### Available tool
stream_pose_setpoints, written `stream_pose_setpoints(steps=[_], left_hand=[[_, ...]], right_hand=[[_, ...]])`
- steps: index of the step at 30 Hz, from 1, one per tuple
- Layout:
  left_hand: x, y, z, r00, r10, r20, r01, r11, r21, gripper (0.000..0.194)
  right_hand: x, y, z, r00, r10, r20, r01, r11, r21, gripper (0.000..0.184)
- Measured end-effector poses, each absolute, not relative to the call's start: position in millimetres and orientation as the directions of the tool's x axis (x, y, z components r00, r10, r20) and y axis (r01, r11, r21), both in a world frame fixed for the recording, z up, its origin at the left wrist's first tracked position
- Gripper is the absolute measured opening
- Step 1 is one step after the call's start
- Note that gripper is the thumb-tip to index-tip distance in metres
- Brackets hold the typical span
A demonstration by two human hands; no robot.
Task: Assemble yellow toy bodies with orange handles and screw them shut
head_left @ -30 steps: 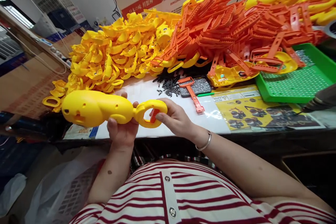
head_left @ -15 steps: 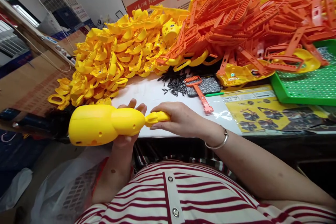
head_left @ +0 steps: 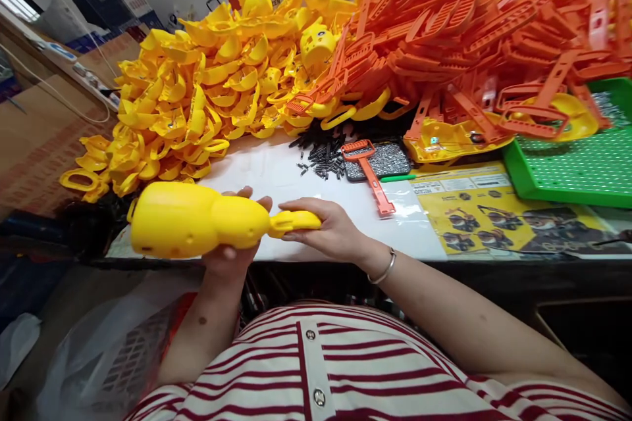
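A yellow plastic toy body [head_left: 192, 220], bulbous at the left and ending in a ring handle at the right, lies level just above the table's front edge. My left hand [head_left: 232, 247] grips it from below at its narrow waist. Fingers of my right hand [head_left: 328, 230] are closed on the handle end, seen edge-on. An orange plastic lever [head_left: 370, 171] lies on the white tabletop [head_left: 276, 177] beyond my right hand, beside a scatter of small black pins [head_left: 323, 158].
A heap of yellow shell parts [head_left: 197, 99] fills the table's back left and a heap of orange levers [head_left: 474, 39] the back right. A green perforated tray [head_left: 567, 164] stands at right, printed yellow sheets [head_left: 494, 210] in front of it. A bag-lined basket [head_left: 113, 355] sits below left.
The toy has been rolled about its long axis: a second ago the ring handle faced me with an orange piece inside it, now it shows edge-on. Both hands kept their hold.
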State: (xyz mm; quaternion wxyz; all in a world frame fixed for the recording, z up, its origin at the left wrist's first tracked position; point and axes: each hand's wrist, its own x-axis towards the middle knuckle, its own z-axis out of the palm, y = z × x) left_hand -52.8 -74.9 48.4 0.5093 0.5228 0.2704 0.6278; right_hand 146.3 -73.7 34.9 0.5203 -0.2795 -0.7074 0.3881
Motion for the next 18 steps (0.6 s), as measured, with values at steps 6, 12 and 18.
stream_pose_setpoints(steps=[6,12,18], left_hand=[[-33,-70,53,-0.03,0.984,0.176,-0.405,-0.173,0.898,0.051],[-32,-61,32,-0.049,0.996,-0.072,-0.44,0.044,0.897,0.058],[-54,-44,5,-0.251,0.967,-0.048,-0.209,-0.006,0.978,0.074]], right_hand=[[143,-83,10,-0.33,0.937,0.116,-0.39,-0.024,-0.921,0.047],[168,-104,11,-0.313,0.926,-0.211,-0.41,-0.332,-0.849,0.045],[176,-116,15,-0.289,0.873,-0.392,-0.346,-0.477,-0.808,0.045]])
